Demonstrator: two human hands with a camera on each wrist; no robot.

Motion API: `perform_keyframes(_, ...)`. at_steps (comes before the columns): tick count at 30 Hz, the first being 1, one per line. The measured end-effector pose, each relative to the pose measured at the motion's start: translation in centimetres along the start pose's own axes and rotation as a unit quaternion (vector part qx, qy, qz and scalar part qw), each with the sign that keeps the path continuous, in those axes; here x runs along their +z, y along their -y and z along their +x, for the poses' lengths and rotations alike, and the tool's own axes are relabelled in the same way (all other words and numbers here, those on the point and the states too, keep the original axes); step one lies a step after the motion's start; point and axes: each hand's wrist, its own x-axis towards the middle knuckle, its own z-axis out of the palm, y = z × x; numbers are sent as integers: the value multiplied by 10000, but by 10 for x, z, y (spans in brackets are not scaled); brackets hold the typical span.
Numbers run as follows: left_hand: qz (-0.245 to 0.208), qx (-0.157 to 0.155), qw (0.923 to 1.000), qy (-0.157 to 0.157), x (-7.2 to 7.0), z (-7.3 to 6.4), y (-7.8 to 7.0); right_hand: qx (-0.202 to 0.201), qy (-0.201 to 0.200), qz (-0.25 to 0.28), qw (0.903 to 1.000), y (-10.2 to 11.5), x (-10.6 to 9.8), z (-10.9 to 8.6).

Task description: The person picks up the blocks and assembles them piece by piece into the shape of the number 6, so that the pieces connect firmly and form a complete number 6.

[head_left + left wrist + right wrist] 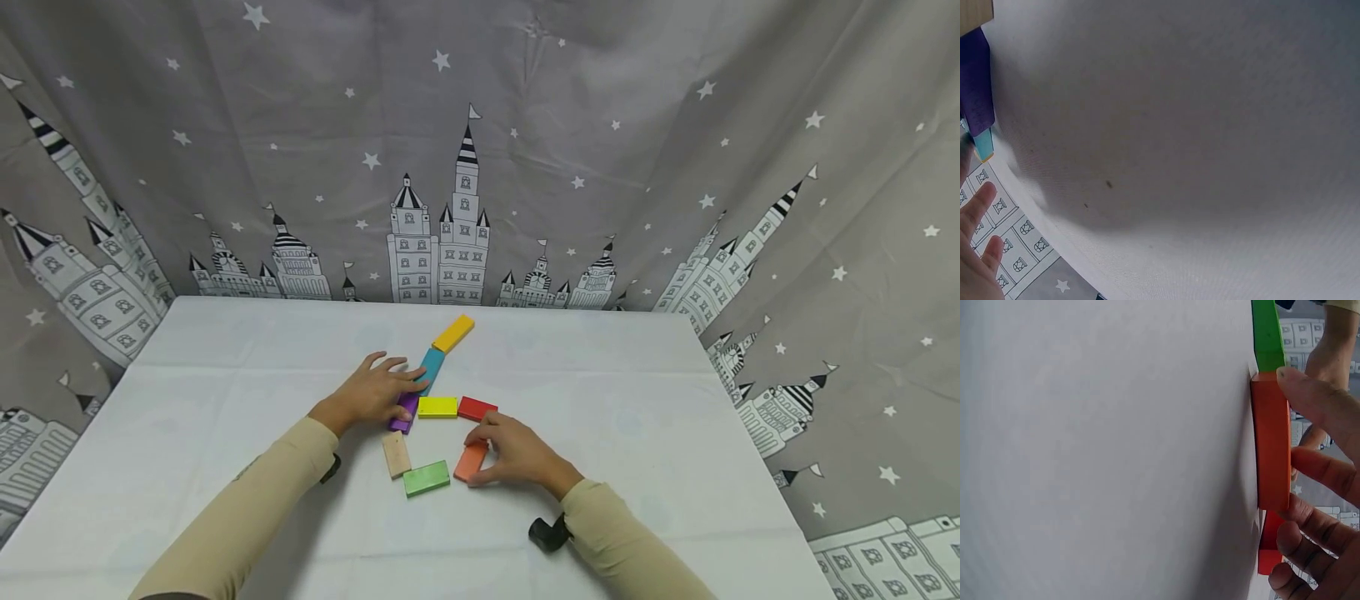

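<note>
My left hand (372, 393) rests over the purple block (403, 415), its thumb on the near part and a fingertip by the joint with the blue block (431, 369). The other fingers are spread. An orange block (1272, 444) is pinched by my right hand (516, 452), thumb at its near end and a finger toward the far end. Close to that hand lie the red block (477, 408) and the green block (426, 478). A yellow block (438, 407) sits between purple and red. One plain wooden block (397, 455) lies between purple and green.
Beyond the blue block, an orange-yellow block (453, 333) continues the slanted line. All blocks lie on a white-covered table (600, 375). A grey curtain (525, 100) with castles and stars hangs behind it. Both wrists wear dark cameras, the right one (550, 534) plainly visible.
</note>
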Motion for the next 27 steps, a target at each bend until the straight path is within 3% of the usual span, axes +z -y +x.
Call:
perform_keyframes(8,-6,-38,10000,46,0,0,0,124,-164,-151,9997,4,4,0)
perform_keyframes(17,117,109,9998,-113,-1,-1,1,133,-378,-335,9986,9,5,-2)
perform_keyframes(27,45,132,9998,-112,-1,-1,0,217,-408,-429,9980,11,6,-4)
